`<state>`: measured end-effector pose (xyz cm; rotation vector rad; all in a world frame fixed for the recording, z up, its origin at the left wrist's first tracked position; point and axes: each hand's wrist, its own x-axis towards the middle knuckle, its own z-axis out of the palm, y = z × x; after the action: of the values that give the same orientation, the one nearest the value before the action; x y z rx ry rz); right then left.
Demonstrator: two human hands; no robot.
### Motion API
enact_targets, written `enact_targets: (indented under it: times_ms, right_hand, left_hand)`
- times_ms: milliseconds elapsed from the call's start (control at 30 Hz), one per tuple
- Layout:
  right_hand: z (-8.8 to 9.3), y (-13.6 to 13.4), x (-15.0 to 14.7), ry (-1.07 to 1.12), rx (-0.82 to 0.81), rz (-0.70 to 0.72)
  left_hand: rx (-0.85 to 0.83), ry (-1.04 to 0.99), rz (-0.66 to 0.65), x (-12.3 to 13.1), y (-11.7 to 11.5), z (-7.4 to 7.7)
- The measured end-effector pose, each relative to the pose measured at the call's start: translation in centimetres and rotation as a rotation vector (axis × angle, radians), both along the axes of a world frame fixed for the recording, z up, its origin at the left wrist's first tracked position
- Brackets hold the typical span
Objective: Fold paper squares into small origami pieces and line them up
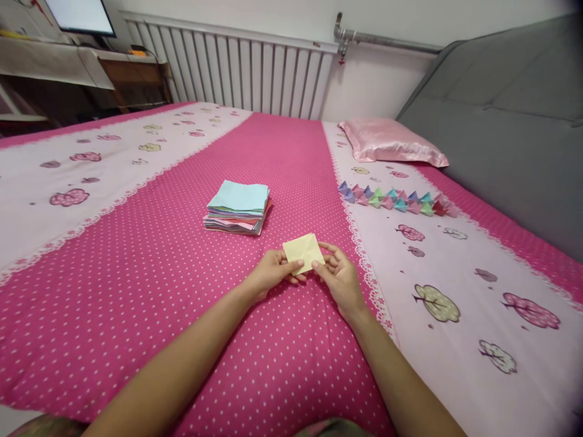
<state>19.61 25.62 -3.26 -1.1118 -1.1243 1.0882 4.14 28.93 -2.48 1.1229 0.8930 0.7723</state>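
Observation:
A small folded square of pale yellow paper (pixel 302 250) is held up over the pink bedspread, with crease lines showing on its face. My left hand (pixel 272 270) pinches its lower left side, thumb on top and fingers underneath. On the right side, my right hand (pixel 339 278) grips the same paper, its thumb near the bottom corner and the fingers behind. Beyond my left hand lies a stack of coloured paper sheets (pixel 239 197), light blue on top. To the right, folded paper pieces (pixel 396 199) in several colours stand in two rows.
The polka-dot bedspread (pixel 150 291) covers the bed. A pink satin pillow (pixel 389 139) lies at the back right against a grey headboard (pixel 505 109). Behind the bed are a white radiator (pixel 237 64) and a pipe (pixel 392 41). A monitor (pixel 82 15) stands on a desk at back left.

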Motion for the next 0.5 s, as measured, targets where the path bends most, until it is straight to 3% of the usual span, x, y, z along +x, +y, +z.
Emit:
enact_targets:
  times_ms: [367,500]
  right_hand:
    - [0.14,-0.22,0.37,-0.440,0.218,-0.219]
    - [0.46,-0.37,0.44,-0.498,0.256,-0.253]
  left_hand:
    - [-0.032,0.055,-0.043,0.23,-0.60,0.85]
    - [-0.048,0.045,-0.036,0.36,-0.65,0.79]
